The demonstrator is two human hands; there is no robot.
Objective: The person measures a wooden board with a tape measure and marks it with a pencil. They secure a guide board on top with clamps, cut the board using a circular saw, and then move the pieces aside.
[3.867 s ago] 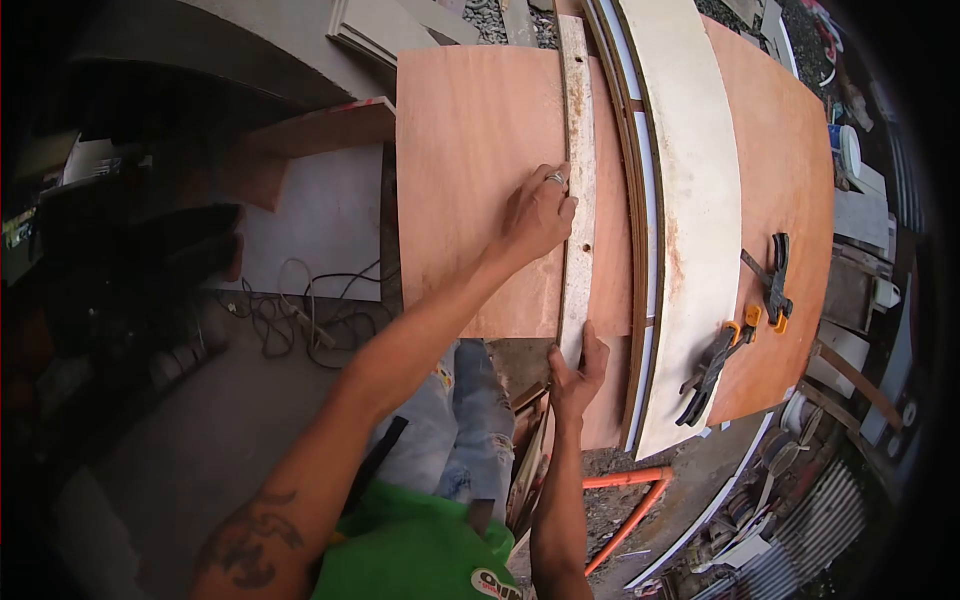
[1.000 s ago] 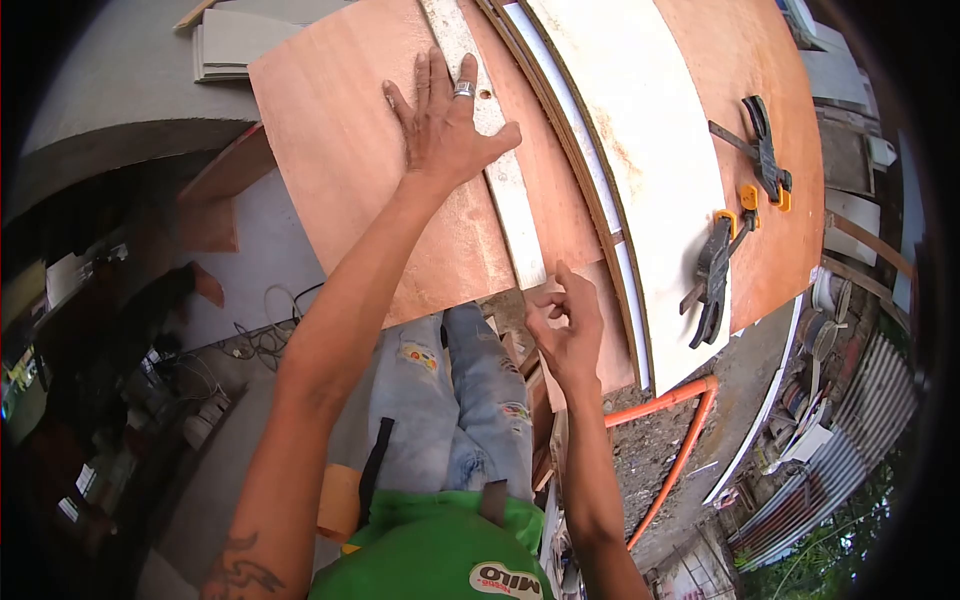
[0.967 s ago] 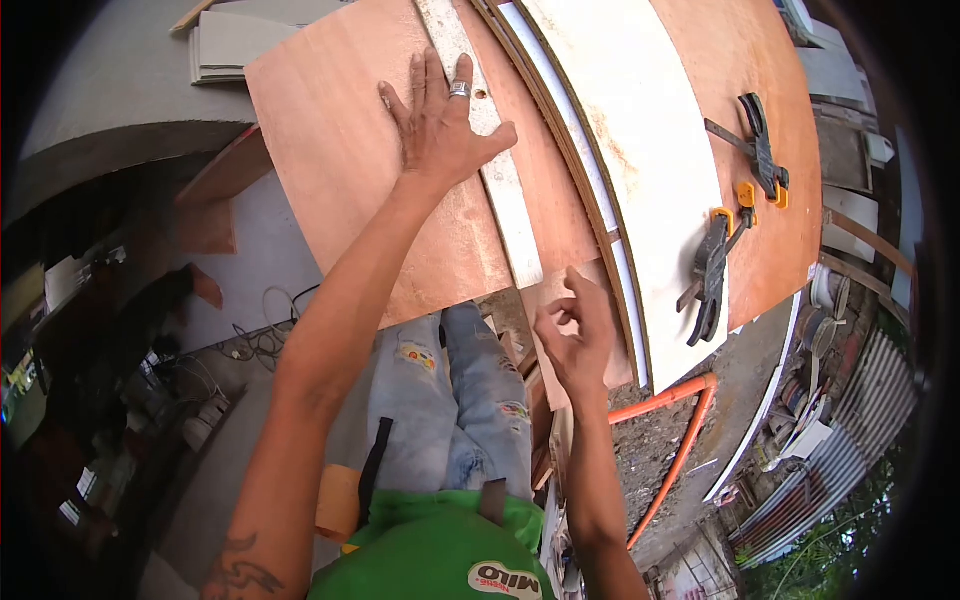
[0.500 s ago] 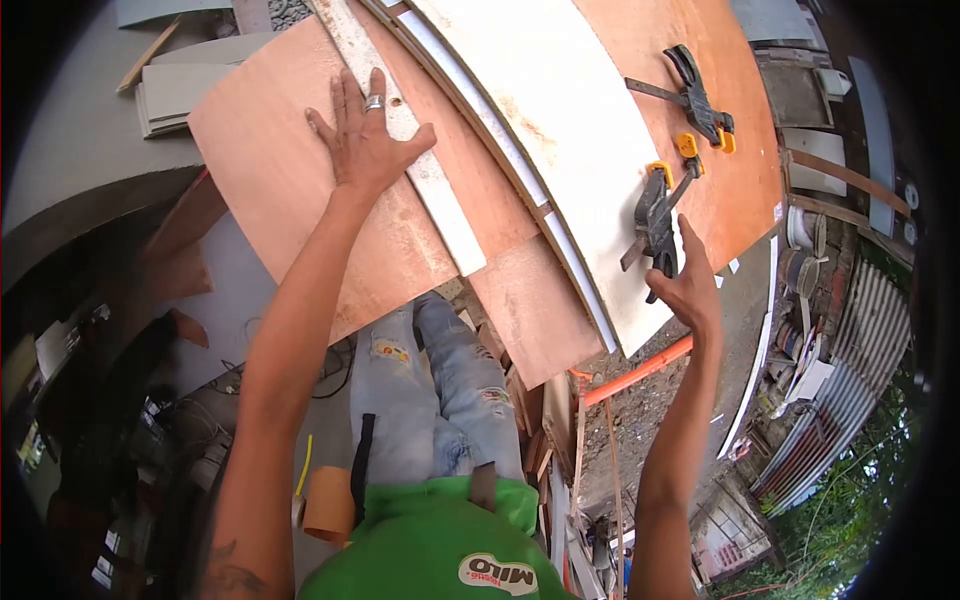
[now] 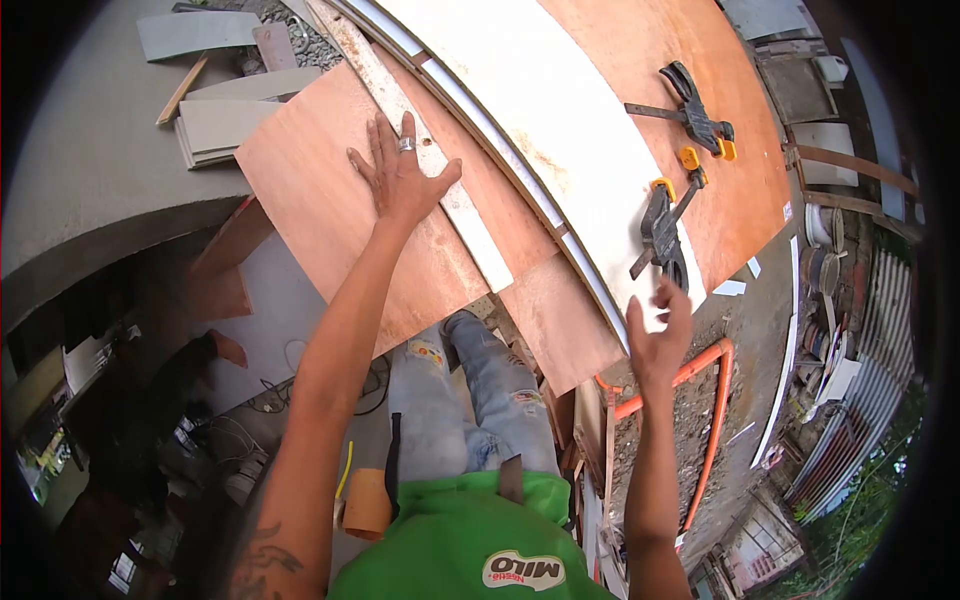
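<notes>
My left hand [image 5: 408, 180] lies spread on a pale wooden strip [image 5: 478, 232] and the thin plywood sheet [image 5: 300, 170] under it, a ring on one finger. Beside the strip runs a long curved white-and-brown edge piece [image 5: 520, 180]. My right hand [image 5: 662, 335] is by the corner of the white panel [image 5: 590, 150], its fingers apart and slightly blurred, just below the handle of a black and yellow clamp [image 5: 662, 228]. Another clamp [image 5: 695, 112] lies farther up on the orange-brown plywood [image 5: 740, 200].
Grey-white board pieces [image 5: 215, 125] lie at the upper left. An orange pipe [image 5: 715, 440] runs below the panel on the right. Corrugated metal [image 5: 860, 350] and spools [image 5: 820, 270] are at the far right. Cables lie on the floor near my legs.
My right hand has drawn down from beside the near clamp to the panel's lower corner. The view has shifted, and my left hand stays on the strip.
</notes>
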